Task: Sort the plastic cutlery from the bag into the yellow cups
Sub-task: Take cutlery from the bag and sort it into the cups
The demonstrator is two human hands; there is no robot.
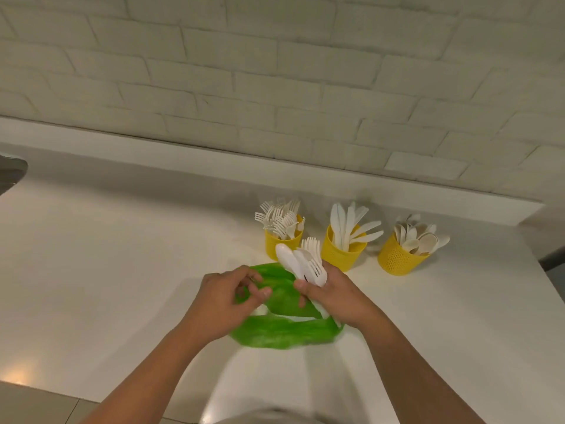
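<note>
Plastic cutlery (308, 266), a white bundle of forks and rounder-ended pieces, is gripped in the right hand (334, 293) just right of the frame's centre. The fingers are curled round the handles, and the heads fan up and to the left above the thumb. The bundle is held over the far edge of the green bag (284, 333), which lies flattened on the white counter (107, 286) in the lower middle of the frame. A few more white pieces are seen in the bag's mouth, just below the right hand. The bag's rim is pinched by the left hand (226, 298), just left of centre, with its fingers bent. Beyond the hands, right of centre, a row is formed by the yellow cup of forks (279, 247), partly hidden behind the bundle, the yellow cup of knives (339, 255) and the yellow cup of spoons (397, 260). The upper frame is filled by a white brick wall (275, 71).
</note>
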